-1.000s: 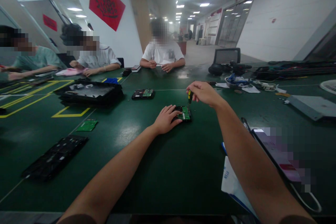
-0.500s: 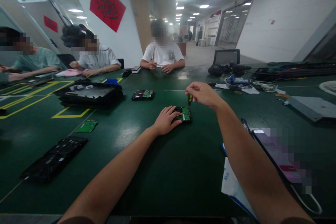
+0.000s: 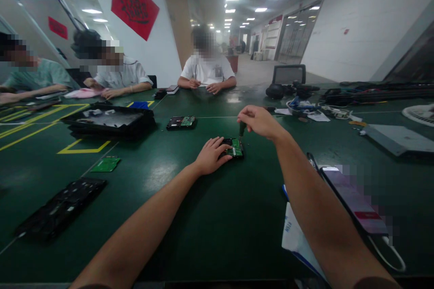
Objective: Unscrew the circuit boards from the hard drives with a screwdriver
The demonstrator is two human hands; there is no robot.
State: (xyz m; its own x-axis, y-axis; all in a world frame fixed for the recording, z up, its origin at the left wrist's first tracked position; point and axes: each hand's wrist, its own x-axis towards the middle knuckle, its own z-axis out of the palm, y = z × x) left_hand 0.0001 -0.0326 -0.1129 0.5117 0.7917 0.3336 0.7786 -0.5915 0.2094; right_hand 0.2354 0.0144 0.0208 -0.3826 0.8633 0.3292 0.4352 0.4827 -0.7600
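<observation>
A small hard drive with a green circuit board (image 3: 233, 148) lies on the green table (image 3: 210, 216) in front of me. My left hand (image 3: 210, 156) rests on its left side, fingers spread flat and pressing it down. Above the drive's right edge, my right hand (image 3: 259, 121) is closed around a small screwdriver (image 3: 242, 129) held upright, its tip pointing down at the board.
A second drive (image 3: 181, 122) lies farther back. Black trays (image 3: 110, 121) stand at the left, with a loose green board (image 3: 106, 164) and a black panel (image 3: 57, 210) nearer. A phone (image 3: 352, 198) and papers (image 3: 298, 239) lie at my right. Three people sit across the table.
The view has shifted slightly. My right hand with the screwdriver has sunk a little toward the board. My left hand stays on the drive.
</observation>
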